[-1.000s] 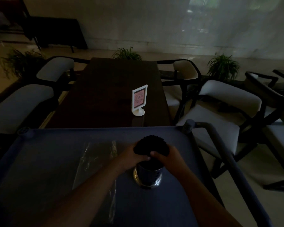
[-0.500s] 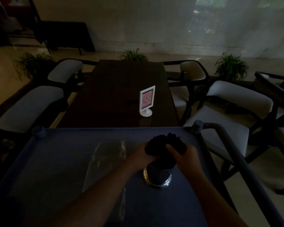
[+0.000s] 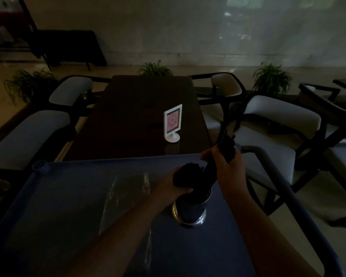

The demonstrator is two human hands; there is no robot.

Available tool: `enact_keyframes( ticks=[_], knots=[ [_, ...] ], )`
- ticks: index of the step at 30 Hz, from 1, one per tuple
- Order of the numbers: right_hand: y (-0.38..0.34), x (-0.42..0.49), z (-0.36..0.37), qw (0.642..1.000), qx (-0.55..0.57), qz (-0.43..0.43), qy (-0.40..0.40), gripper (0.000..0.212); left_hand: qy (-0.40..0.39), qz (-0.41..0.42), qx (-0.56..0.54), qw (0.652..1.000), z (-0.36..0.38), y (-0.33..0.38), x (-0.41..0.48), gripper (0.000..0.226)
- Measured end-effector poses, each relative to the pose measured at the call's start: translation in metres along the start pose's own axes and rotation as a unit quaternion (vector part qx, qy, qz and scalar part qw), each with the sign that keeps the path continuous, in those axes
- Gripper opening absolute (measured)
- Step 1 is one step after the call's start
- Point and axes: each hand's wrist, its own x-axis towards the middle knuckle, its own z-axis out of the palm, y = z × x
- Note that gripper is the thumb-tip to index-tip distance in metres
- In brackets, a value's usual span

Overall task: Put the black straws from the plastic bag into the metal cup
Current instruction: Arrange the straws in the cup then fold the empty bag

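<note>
The blue cart top [image 3: 68, 196] fills the near half of the view, and on it, just right of centre, stands the metal cup [image 3: 190, 211], upright, with the black straws [image 3: 188, 174] already standing in it. The emptied plastic bag [image 3: 124, 194] lies flat at about 9 o'clock from the cup, near it but apart. Beyond the cart at 12 o'clock is the dark table [image 3: 140, 120] with a white sign holder [image 3: 173, 122].

Your left hand [image 3: 174, 184] is wrapped around the main bunch just above the cup's rim. Your right hand [image 3: 228, 168] is closed on a smaller cluster that leans out toward 1 o'clock, its tips well off the vertical.

The step looks like gathering the stragglers into the cup. Keep the left hand snug so the standing bunch cannot fan out or tip the cup. With the right, swing the leaning cluster upright first, then lower it in beside the others; pushing at an angle would likely kink the straws or tip the cup. In this dim light, feel for ends caught on the rim.
</note>
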Motion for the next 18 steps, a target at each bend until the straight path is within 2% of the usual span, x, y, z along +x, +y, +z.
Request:
enact_keyframes(
  ticks=[5, 9, 11, 13, 15, 17, 18],
  knots=[
    [-0.040, 0.006, -0.008, 0.998, 0.031, -0.034, 0.045, 0.009, 0.021, -0.006, -0.030, 0.999, -0.005, 0.001, -0.002, 0.044],
    [-0.070, 0.006, -0.014, 0.996, 0.046, -0.054, 0.048, 0.020, 0.010, 0.019, -0.024, 0.999, -0.012, 0.007, -0.005, 0.038],
    [-0.082, 0.005, -0.017, 0.994, 0.076, -0.065, 0.055, 0.009, -0.009, 0.015, -0.044, 0.999, -0.016, 0.012, -0.009, 0.041],
    [-0.091, 0.004, -0.021, 0.987, 0.125, -0.069, 0.073, 0.020, 0.003, 0.022, -0.051, 0.998, -0.020, 0.024, -0.014, 0.032],
    [-0.100, 0.002, -0.022, 0.976, 0.179, -0.072, 0.103, 0.016, 0.097, 0.044, -0.051, 0.993, -0.023, 0.035, -0.023, 0.017],
    [-0.104, -0.001, -0.022, 0.957, 0.248, -0.048, 0.146, 0.012, 0.236, 0.076, -0.055, 0.967, -0.025, 0.042, -0.037, 0.011],
    [-0.105, -0.003, -0.021, 0.941, 0.300, -0.021, 0.157, 0.011, 0.272, 0.094, -0.065, 0.956, -0.024, 0.043, -0.045, 0.011]
  ],
)
